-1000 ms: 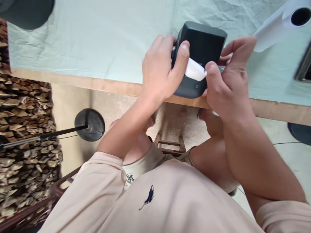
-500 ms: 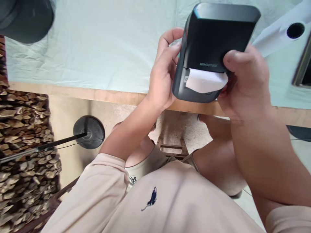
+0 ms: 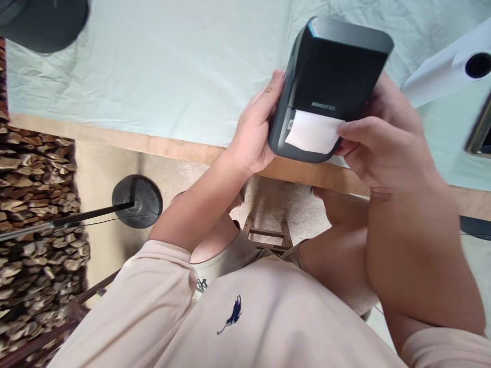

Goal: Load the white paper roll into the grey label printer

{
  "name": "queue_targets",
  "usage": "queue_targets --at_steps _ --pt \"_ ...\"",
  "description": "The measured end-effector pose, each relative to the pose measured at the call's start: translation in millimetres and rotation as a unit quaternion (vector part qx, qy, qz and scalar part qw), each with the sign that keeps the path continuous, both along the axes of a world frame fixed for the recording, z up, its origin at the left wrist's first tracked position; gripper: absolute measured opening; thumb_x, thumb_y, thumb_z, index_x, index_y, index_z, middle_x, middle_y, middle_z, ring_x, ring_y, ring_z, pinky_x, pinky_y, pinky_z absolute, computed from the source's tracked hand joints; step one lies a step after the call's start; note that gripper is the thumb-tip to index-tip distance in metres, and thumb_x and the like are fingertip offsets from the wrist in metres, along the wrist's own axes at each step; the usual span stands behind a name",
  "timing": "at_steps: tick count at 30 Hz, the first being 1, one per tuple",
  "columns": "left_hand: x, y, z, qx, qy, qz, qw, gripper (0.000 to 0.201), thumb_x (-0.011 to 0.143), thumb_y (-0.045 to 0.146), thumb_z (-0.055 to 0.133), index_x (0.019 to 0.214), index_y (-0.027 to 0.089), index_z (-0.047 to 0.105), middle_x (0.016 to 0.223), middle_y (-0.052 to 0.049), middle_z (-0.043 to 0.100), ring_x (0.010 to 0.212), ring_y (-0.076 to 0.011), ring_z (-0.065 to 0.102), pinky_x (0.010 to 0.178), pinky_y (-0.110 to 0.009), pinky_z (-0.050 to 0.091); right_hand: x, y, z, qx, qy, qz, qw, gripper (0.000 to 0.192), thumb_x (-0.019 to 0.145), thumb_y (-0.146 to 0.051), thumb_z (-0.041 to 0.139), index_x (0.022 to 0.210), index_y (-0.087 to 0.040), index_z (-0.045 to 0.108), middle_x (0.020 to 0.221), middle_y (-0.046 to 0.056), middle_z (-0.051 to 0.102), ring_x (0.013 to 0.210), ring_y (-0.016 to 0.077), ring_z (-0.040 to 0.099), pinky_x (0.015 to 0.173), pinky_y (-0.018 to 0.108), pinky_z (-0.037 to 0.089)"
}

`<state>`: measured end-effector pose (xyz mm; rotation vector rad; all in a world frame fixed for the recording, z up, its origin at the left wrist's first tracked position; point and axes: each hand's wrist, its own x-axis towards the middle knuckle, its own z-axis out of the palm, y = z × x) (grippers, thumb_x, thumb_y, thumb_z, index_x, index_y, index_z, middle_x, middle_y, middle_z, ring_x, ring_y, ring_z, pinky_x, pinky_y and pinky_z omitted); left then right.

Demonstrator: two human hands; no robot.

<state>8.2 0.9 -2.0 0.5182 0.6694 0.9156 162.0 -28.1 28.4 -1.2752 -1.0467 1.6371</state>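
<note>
Since a moment ago: you tilted the printer (image 3: pixel 333 76) upright; its paper (image 3: pixel 312 132) now lies flat.
Left hand (image 3: pixel 253 133): clamped on its side.
Right hand (image 3: pixel 383 143): fingers pinch the paper's edge.

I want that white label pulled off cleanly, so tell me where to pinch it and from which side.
Pinch the white label at its free lower right corner, coming from the right, where the right hand already has fingertips at its edge. Its upper edge is still in the slot of the black printer, so only the lower end is loose. The left hand braces the printer's left side, which probably steadies the pull.
</note>
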Motion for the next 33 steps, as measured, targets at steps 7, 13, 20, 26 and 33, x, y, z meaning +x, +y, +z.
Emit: queue_targets --at_steps 7,13,20,26,33 --pt "-2 2 -0.1 0.024 -0.049 -0.014 0.998 0.032 0.091 0.043 0.036 0.085 0.022 0.061 0.061 -0.001 0.051 0.078 -0.0127 0.060 0.069 -0.026 0.052 2 4 -1.6 0.005 0.021 0.010 1.000 0.042 0.059 -0.016 0.036 0.100 -0.022 0.043 0.070 -0.002 0.035 0.048 0.0037 0.038 0.041 0.021 0.030" --pt "0 3 -2.8 0.027 0.004 -0.003 1.000 0.032 0.089 0.045 0.038 0.089 0.022 0.060 0.062 -0.001 0.051 0.075 -0.0126 0.061 0.065 -0.025 0.051 5 2 -7.0 0.034 -0.019 -0.009 0.999 0.034 0.062 -0.017 0.041 0.095 -0.020 0.048 0.071 -0.001 0.035 0.051 0.0036 0.040 0.042 0.021 0.032" --pt "5 2 -5.7 0.042 0.032 0.005 0.999 0.032 0.090 0.043 0.035 0.087 0.022 0.059 0.062 0.000 0.051 0.073 -0.0123 0.061 0.059 -0.023 0.051 10 2 -5.1 0.053 -0.040 0.011 0.998 0.033 0.065 -0.017 0.045 0.098 -0.019 0.052 0.074 -0.001 0.041 0.053 0.0013 0.040 0.043 0.018 0.034" --pt "-9 4 -18.5 -0.047 0.145 0.060 0.987 0.053 0.074 0.071 0.044 0.076 0.020 0.060 0.055 -0.002 0.049 0.079 -0.0178 0.065 0.063 -0.026 0.055 14 7 8.3 0.192 -0.208 -0.052 0.958 0.058 0.070 -0.028 0.065 0.125 -0.024 0.046 0.129 0.000 0.040 0.095 0.0019 0.046 0.053 0.010 0.034" --pt "-3 2 -8.2 -0.048 0.119 -0.011 0.992 0.060 0.065 0.078 0.050 0.079 0.021 0.063 0.056 -0.002 0.053 0.085 -0.0179 0.066 0.068 -0.026 0.057 7 17 21.1 0.281 -0.239 -0.170 0.914 0.023 0.087 -0.035 0.041 0.102 -0.021 0.052 0.117 -0.003 0.050 0.062 -0.0037 0.051 0.052 0.016 0.038"
